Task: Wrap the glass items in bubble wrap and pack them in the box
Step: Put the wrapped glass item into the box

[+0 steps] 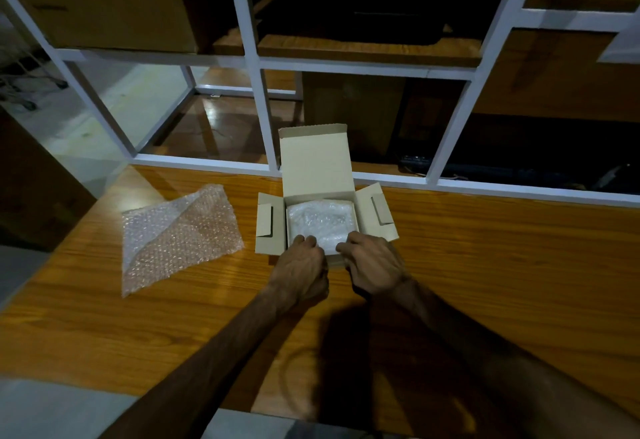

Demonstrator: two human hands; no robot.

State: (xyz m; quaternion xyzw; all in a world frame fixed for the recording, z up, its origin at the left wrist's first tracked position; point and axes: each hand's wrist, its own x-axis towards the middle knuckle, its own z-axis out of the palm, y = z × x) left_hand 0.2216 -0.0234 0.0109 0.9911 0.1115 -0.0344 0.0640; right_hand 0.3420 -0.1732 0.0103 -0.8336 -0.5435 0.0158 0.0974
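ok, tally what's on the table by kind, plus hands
Cardboard box, open: 1
Bubble-wrapped bundle in the box: 1
Loose bubble wrap sheet: 1
Hands at the box's near edge: 2, left hand, right hand
Total: 5

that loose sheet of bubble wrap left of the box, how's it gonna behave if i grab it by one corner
The bubble wrap sheet will probably flop and drape: it is thin, see-through and already folded over on itself. It looks very light, so a nudge would likely slide it across the glossy wooden table. It should not roll or break.
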